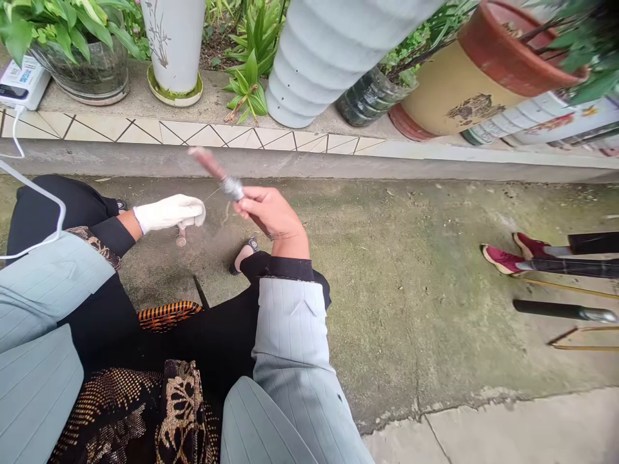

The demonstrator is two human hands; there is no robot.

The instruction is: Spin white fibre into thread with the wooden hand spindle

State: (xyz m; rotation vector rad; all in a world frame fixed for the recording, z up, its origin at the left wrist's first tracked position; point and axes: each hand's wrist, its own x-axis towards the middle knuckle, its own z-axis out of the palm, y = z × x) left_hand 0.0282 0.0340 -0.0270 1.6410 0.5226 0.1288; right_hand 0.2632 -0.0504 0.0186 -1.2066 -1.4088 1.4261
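Right hand closed firmly around a wooden rod at its metal collar. Gloved left hand curled shut, hold on a fine thread unclear (best kept taut between the 2 hands).

Matt white cloth glove, centre left. Glossy metal collar on smooth reddish-brown rod, upper centre. Rough concrete ground, right.

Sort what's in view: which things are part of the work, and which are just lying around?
In use: white-gloved left hand; bare right hand; reddish-brown rod with metal collar.
Lying around: white power bank; black rod with metal tip; tan-and-terracotta flowerpot.
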